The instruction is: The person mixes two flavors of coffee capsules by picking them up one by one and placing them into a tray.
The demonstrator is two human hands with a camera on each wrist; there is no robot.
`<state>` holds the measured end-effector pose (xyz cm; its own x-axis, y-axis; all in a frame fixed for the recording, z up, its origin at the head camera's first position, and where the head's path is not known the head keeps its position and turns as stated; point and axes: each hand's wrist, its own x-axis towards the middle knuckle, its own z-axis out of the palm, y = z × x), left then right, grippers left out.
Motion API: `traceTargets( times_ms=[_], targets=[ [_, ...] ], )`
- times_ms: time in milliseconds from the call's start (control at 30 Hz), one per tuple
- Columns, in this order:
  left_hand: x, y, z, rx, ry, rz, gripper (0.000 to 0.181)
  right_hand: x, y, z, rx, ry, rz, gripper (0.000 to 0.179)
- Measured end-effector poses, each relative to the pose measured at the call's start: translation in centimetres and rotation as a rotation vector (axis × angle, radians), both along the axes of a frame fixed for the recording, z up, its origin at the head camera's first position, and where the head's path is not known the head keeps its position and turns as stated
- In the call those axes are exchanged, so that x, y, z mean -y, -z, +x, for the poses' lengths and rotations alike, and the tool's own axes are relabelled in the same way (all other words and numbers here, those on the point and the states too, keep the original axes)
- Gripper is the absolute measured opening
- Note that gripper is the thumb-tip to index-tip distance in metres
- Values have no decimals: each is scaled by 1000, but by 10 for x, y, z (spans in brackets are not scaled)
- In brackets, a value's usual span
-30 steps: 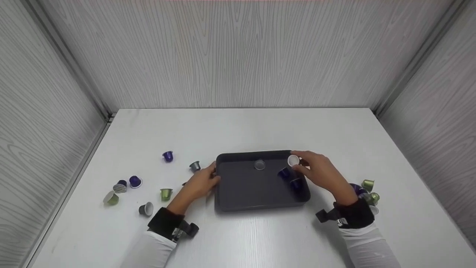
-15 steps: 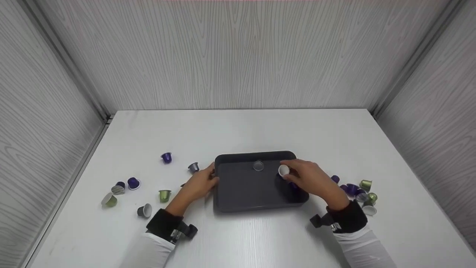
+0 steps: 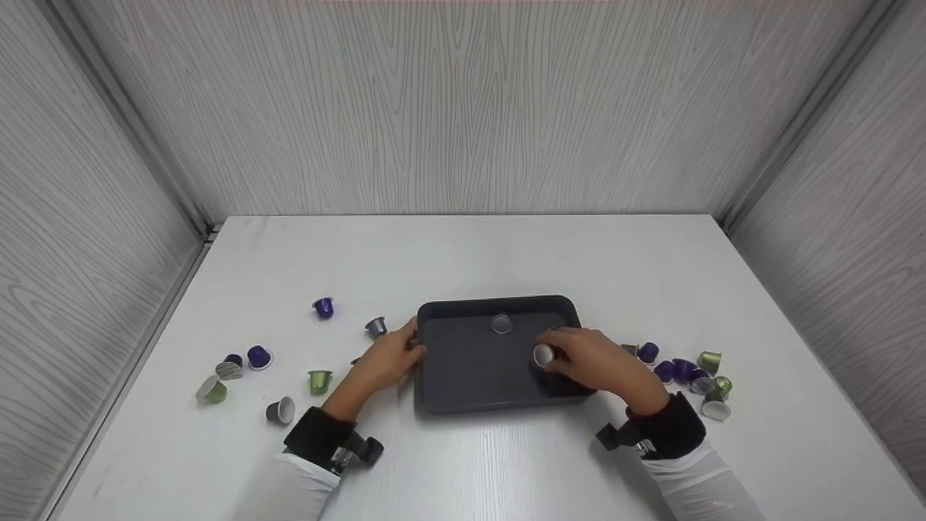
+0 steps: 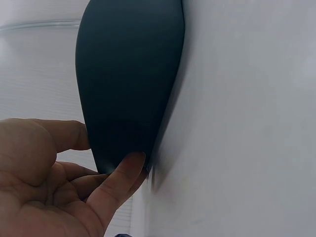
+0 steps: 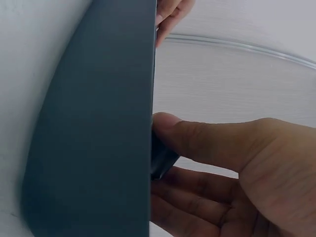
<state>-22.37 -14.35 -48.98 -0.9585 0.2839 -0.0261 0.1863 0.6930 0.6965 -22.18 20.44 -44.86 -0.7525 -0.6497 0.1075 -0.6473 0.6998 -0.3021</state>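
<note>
My left hand [image 3: 387,358] grips the left side of a dark grey tray [image 3: 463,373]; in the left wrist view its thumb and fingers [image 4: 111,192] close on the tray wall [image 4: 128,84]. Over the right part of the tray, my right hand [image 3: 597,362] pinches a coffee capsule [image 3: 542,354] between thumb and fingers. The capsule's pale round face points left; its body [image 5: 163,158] looks dark in the right wrist view. A clear round piece [image 3: 501,323] lies at the back of the tray. The tray floor beneath my right hand is hidden.
Scattered capsules lie left of the tray, among them a purple one [image 3: 323,307], a grey one [image 3: 376,327] and a green one [image 3: 320,381]. A cluster of purple capsules [image 3: 683,370] and green capsules [image 3: 710,361] lies to the right. Wood-grain panels [image 3: 463,108] enclose the table.
My right hand has carried the capsule from the tray's back right corner toward the front and slightly left. It now covers the dark blue capsules seen there earlier. My left hand stays on the tray.
</note>
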Motion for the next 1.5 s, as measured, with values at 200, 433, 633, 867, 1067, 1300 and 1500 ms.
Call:
traceTargets(
  times_ms=[200,433,633,867,1067,1300,1500],
  targets=[
    [0,0,0,-20,-1,7,58,2,5,0,34,-13,31,33],
    [-2,-1,-1,20,-2,-8,59,3,7,2,20,-54,53,30],
    [-3,-1,-1,32,-6,-22,58,1,3,3,20,-37,53,34],
    [-1,-1,1,8,-10,-12,58,-3,-3,1,0,-1,19,33],
    [1,0,0,-4,-9,-5,59,-8,-9,3,-98,28,-48,27],
    [0,1,0,-7,-13,-3,59,-15,-4,2,-193,62,-53,34],
    [-1,-2,1,55,-31,-10,61,-28,-1,4,-214,100,-33,49]
  ],
)
